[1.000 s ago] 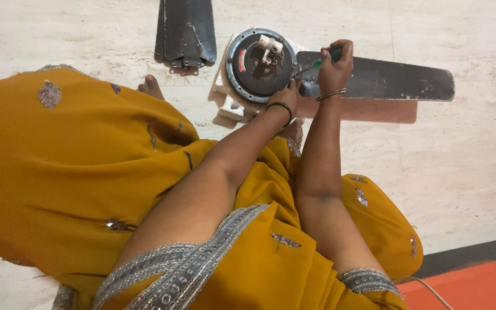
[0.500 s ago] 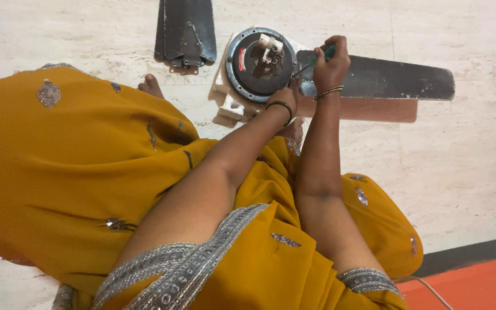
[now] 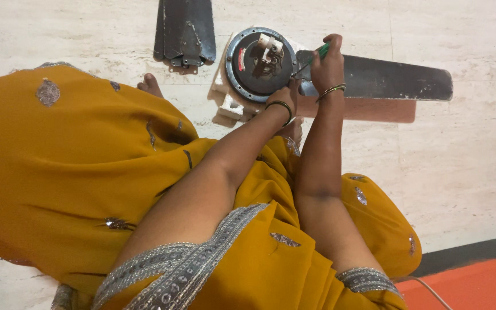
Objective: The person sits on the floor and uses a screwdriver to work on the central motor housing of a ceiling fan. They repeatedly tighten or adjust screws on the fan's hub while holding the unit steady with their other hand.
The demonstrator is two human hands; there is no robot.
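The round fan motor sits on a white foam block at about 12 o'clock from the person, close to the top edge of the view. Open marble floor spreads to 3 o'clock, while the person's yellow-draped knees crowd the near side from 6 to 9 o'clock. One dark blade stretches from the motor toward 3 o'clock; a stack of loose blades lies at 11 o'clock, apart from the motor.

The motor is a dark disc with a metal rim and a pale terminal block at its centre. The right hand is closed around a green-handled screwdriver, its tip at the joint where the blade meets the rim. The left hand rests on the motor's near rim at its 4 o'clock; how far its fingers curl cannot be told.

The floor is pale veined stone; a dark strip and orange surface show at 5 o'clock.
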